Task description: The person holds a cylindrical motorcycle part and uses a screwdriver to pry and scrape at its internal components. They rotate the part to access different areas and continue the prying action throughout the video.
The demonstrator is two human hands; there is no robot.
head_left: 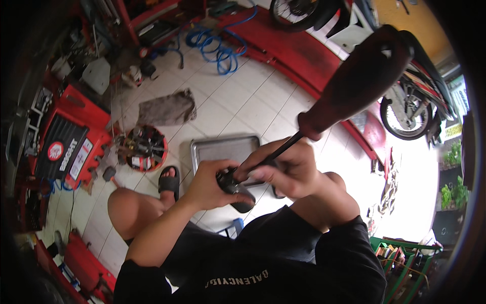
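My left hand (206, 186) is closed around a dark, shiny rounded part (242, 197), whose kind I cannot make out. From the right, my right hand (296, 169) grips the thin shaft of a large screwdriver (354, 83), its fingers pressed together low on the shaft. The dark red and black handle rises toward the upper right, close to the camera. Where the tip meets the part is hidden by my fingers. Beyond both hands, a shallow metal tray (200, 144) lies on the floor.
A round red tub (164, 147) of tools and a grey rag (167, 109) lie left of the tray. Red tool cabinet (88, 119) at left, blue hose (223, 55) at the back. A long red lift platform (288, 55) and motorcycle wheel (405, 114) stand right; a green rack (405, 253) lower right.
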